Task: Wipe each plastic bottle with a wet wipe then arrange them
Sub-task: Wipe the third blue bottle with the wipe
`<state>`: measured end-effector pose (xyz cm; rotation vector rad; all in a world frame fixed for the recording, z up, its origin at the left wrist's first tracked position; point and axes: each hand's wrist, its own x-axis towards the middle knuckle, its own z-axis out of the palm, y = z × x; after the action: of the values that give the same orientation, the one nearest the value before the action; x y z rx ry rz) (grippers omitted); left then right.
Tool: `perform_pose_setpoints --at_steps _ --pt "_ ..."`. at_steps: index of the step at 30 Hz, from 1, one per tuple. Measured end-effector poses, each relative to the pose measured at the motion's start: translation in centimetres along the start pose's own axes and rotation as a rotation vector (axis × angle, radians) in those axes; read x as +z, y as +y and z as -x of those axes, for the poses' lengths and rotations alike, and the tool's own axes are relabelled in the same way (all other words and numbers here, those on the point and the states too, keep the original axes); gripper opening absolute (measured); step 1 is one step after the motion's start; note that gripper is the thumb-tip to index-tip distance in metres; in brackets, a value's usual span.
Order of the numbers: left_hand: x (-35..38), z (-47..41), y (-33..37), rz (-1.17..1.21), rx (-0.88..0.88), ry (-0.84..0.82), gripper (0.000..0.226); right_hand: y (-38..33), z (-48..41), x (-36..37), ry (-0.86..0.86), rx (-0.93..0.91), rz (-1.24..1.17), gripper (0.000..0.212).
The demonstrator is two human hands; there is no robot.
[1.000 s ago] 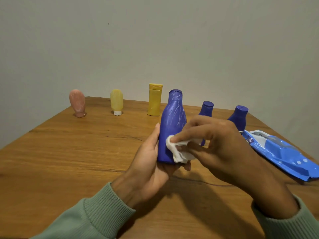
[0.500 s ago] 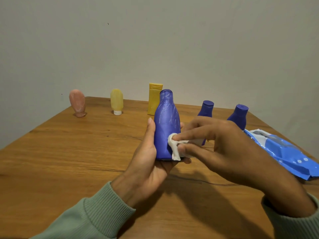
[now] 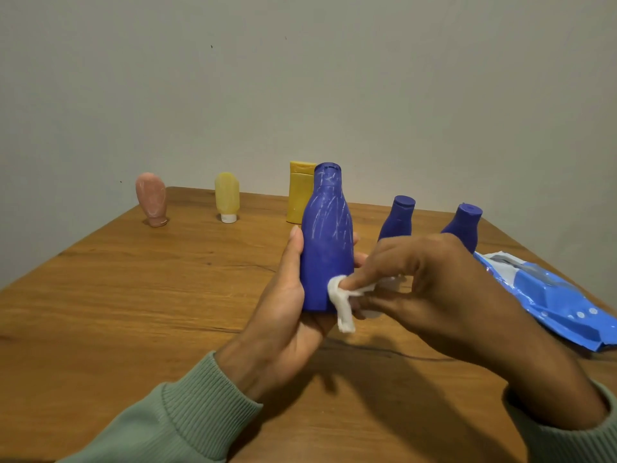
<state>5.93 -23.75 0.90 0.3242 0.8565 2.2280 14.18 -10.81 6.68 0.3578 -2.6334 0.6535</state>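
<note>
Over wooden table (image 3: 133, 312), left hand (image 3: 283, 315) grips blue bottle (image 3: 325, 248), right hand (image 3: 434, 289) pinches wet wipe (image 3: 342, 302).

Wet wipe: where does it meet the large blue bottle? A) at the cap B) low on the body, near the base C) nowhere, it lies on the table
B: the wet wipe, pinched in the right hand, presses low on the large blue bottle, which the left hand holds upright.

Left hand (image 3: 283, 324), thumb extended upward, grips the blue bottle (image 3: 325, 242) round its lower half. Right hand (image 3: 434, 289) — fingers curled, forearm angled in from the right — pinches the wet wipe (image 3: 342, 304).
</note>
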Motion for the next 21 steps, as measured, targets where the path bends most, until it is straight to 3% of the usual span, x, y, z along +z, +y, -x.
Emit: perform_pose_setpoints --at_steps 2,7,13,19,21 --pt "0.0 0.0 0.1 -0.01 0.007 -0.003 0.06 0.0 0.0 0.1 -0.038 -0.014 -0.004 0.021" --pt "0.1 0.1 -0.1 -0.119 0.031 0.006 0.056 0.7 -0.2 0.7 0.238 -0.022 0.094 0.022" --pt "0.3 0.3 -0.1 -0.051 0.011 0.02 0.059 -0.7 0.0 0.0 -0.133 -0.033 0.056 0.021" --pt "0.4 0.2 -0.4 -0.163 0.054 -0.005 0.055 0.3 0.1 0.1 0.221 -0.017 0.151 0.021" --pt "0.3 0.2 -0.3 -0.137 0.052 0.01 0.054 -0.1 0.0 0.1 0.164 -0.011 0.158 0.022"
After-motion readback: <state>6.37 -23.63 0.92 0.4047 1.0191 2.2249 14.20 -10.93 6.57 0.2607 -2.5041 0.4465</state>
